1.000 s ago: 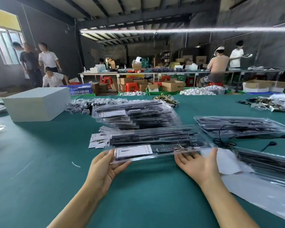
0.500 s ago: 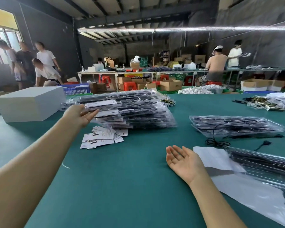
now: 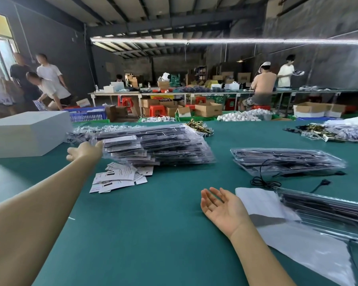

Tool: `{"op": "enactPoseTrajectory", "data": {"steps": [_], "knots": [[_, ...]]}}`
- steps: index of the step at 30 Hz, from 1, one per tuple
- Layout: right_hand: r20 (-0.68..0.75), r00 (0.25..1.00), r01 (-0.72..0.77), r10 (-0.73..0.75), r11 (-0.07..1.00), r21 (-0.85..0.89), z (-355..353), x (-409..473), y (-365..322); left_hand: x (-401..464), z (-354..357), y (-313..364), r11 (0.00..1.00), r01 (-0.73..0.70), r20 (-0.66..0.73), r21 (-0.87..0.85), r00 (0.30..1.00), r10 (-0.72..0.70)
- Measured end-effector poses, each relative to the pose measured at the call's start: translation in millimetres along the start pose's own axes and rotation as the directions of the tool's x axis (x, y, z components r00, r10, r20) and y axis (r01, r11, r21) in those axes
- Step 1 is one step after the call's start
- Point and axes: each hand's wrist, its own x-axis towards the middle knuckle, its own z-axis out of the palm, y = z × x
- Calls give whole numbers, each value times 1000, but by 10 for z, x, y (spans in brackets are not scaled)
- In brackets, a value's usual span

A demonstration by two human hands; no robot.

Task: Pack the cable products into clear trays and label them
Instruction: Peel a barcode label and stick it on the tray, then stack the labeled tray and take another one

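- A big white box (image 3: pixel 27 134) is sitting at the far left of the green table (image 3: pixel 153 234).
- The person's left hand (image 3: pixel 85 150) is reaching far out, fingers straight, touching the left edge of the tall stack of packed trays (image 3: pixel 153 144). It is not gripping anything.
- A loose pile of white label cards (image 3: pixel 118 176) is lying just in front of that stack, near the left arm.
- Some gold-colored parts (image 3: pixel 198 126) are lying behind the stack.
- The right hand (image 3: pixel 221 209) is resting on the table, palm up, fingers loose and spread, holding nothing.
- A white sheet (image 3: pixel 262 205) is lying just beside the right hand, with a clear tray (image 3: pixel 327 211) sitting on top of it.
- A black cable (image 3: pixel 265 180) is coiling loose between that tray and a smaller stack of trays (image 3: pixel 285 159) farther back.
- More bagged bits (image 3: pixel 347 131) are piling up at the far right.
- People are working at a long table (image 3: pixel 194 92) at the back, with boxes and red stools (image 3: pixel 157 110) under it.
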Motion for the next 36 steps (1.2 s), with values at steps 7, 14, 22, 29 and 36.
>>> {"op": "enactPoseTrajectory", "data": {"steps": [7, 14, 22, 29, 36], "knots": [[-13, 1000, 0, 0, 1000, 3, 20, -24, -3, -625, 347, -327, 932, -361, -202, 23, 912, 358], [-43, 998, 39, -43, 995, -95, 108, -115, 50, -1678, 832, -725, 703, -701, 332, 117, 695, 638], [117, 976, 216, -182, 787, -577, 491, -477, -239, -1750, 793, -761, 660, -738, 325, 139, 663, 674], [90, 755, -213, -650, -373, -903, -41, -700, -1078, -1734, 755, -764, 705, -706, 313, 71, 687, 656], [-256, 849, -458, -462, -404, -792, -448, -612, -1073, -1698, 740, -761, 720, -693, 336, 49, 690, 641]]}}
